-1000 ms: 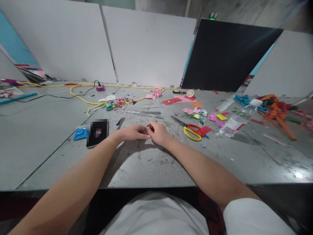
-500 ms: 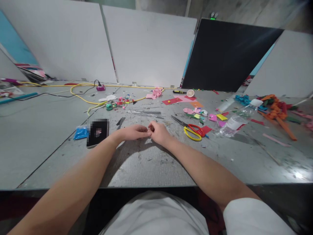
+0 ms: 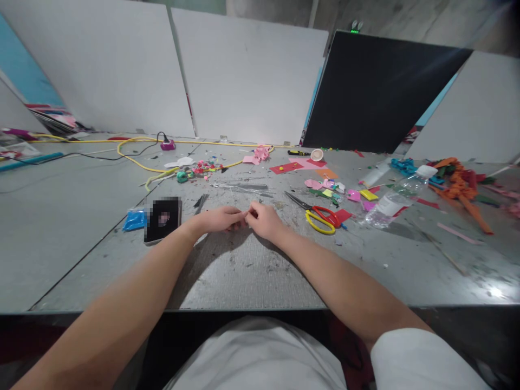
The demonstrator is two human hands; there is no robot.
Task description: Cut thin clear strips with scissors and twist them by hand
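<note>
Over the middle of the grey table [image 3: 252,276], my left hand [image 3: 223,219] and my right hand [image 3: 263,220] meet at the fingertips. Both are closed in a pinch. Whatever lies between the fingers is too small to make out. Just beyond the hands is a bunch of thin silvery wires [image 3: 244,187]. Scissors [image 3: 314,212] with one red and one yellow handle lie open to the right of my right hand. Left of my left hand are a phone-like dark device [image 3: 173,216], partly blurred, and a blue packet [image 3: 134,220]. Short dark strips [image 3: 200,202] lie behind my left wrist.
A clear plastic bottle [image 3: 400,197] leans at the right, before orange crepe paper [image 3: 455,181]. Red paper [image 3: 286,167], a yellow-black cutter [image 3: 298,153] and colourful scraps [image 3: 203,168] lie further back. A yellow cable [image 3: 134,160] runs along the rear, below white panels [image 3: 247,76].
The fingertips have shifted slightly against each other, with the left thumb now a little higher and further left. Both arms stay almost in place, and nothing else on the table has moved.
</note>
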